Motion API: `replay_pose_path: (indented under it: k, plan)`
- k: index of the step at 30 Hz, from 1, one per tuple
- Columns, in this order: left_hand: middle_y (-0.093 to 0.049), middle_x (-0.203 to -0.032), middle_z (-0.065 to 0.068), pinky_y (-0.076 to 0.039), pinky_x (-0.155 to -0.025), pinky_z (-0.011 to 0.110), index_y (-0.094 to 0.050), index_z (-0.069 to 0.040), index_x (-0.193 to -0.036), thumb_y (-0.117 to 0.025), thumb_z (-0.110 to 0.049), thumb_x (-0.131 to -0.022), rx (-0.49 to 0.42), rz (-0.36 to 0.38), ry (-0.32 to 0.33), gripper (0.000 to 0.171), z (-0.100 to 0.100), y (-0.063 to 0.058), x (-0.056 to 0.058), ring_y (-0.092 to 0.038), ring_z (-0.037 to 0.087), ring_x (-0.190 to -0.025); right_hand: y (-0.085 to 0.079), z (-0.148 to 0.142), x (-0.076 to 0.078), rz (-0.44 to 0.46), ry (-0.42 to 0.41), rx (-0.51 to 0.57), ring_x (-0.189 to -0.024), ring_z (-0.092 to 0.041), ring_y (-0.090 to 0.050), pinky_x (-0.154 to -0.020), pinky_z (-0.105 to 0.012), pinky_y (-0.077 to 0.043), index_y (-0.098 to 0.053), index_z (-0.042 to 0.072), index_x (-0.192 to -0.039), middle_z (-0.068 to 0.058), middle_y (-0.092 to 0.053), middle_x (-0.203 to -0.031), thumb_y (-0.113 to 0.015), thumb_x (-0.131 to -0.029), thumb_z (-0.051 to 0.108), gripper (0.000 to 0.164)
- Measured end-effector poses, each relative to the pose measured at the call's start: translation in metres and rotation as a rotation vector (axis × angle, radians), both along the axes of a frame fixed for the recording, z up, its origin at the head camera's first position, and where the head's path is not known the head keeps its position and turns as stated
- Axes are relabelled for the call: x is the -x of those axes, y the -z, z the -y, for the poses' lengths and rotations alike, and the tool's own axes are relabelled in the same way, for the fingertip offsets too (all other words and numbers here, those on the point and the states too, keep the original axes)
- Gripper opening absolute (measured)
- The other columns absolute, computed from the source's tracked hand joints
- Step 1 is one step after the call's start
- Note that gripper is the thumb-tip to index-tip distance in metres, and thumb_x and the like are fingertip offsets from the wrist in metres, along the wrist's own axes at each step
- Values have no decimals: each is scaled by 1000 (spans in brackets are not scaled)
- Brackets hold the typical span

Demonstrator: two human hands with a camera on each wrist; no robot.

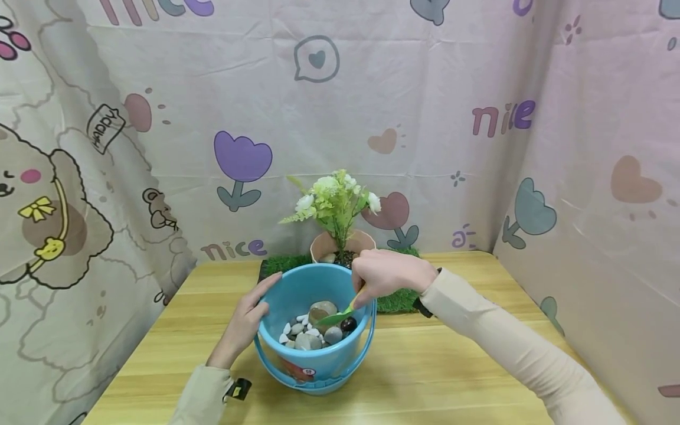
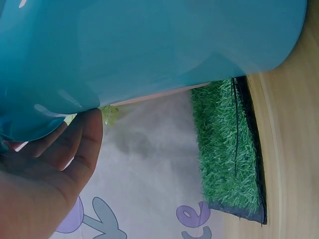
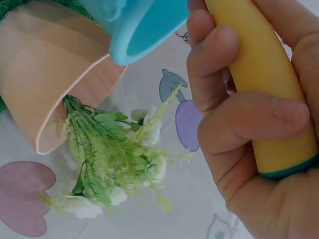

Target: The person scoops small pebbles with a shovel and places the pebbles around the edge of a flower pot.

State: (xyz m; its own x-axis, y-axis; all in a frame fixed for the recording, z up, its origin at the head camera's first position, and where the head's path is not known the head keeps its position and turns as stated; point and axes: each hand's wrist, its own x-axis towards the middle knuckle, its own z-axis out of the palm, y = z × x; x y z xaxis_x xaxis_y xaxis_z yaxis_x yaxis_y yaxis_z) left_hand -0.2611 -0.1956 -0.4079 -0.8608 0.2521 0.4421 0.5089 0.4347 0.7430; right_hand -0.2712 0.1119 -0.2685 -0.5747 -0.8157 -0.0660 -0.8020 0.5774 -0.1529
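Observation:
A blue plastic bucket (image 1: 340, 361) stands on the table, with grey and white stones (image 1: 307, 341) and a dark one at its bottom. On its left side my left hand (image 1: 245, 319) grips the rim, fingers against the outer wall (image 2: 149, 45) and thumb at the edge. My right hand (image 1: 386, 273) reaches over the right rim and holds a small garden trowel (image 1: 336, 319). Its green blade points down among the stones. In the right wrist view the fingers wrap round the trowel's yellow handle (image 3: 266, 74).
Behind the bucket is a pinkish flowerpot (image 1: 362, 241) with white flowers and greenery (image 1: 336, 203), dark filling and a stone inside. It stands on an artificial grass mat (image 1: 398, 302). The wooden table (image 1: 451, 366) backs onto a printed cloth (image 1: 329, 118).

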Motion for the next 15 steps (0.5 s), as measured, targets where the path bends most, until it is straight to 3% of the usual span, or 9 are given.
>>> replay_pose_path:
  k: [4, 9, 15]
  plan:
    - [-36, -155, 19, -37, -103, 65, -42, -8, -149, -37, 4, -87, -3, -8, 2, 63, 0, 0, 0, -35, 45, -140, -5, 7, 0, 23, 9, -68, -42, -2, -31, -48, -20, -28, -65, 15, -50, 14, -39, -43, -80, -79, 35, 38]
    - [-37, -155, 19, -36, -104, 65, -42, -9, -149, -37, 4, -87, -7, -11, -3, 63, 1, 0, 0, -36, 45, -140, -5, 17, -2, 39, 50, -165, -46, -2, -47, -49, -20, -36, -74, 19, -57, 8, -62, -52, -82, -76, 36, 27]
    - [-37, -155, 18, -37, -103, 65, -42, -8, -149, -37, 4, -87, -11, -16, 1, 63, 0, 0, 0, -36, 45, -140, -1, 22, -5, 19, 123, -208, -50, -3, -49, -49, -20, -38, -72, 21, -55, 10, -62, -52, -82, -75, 37, 28]
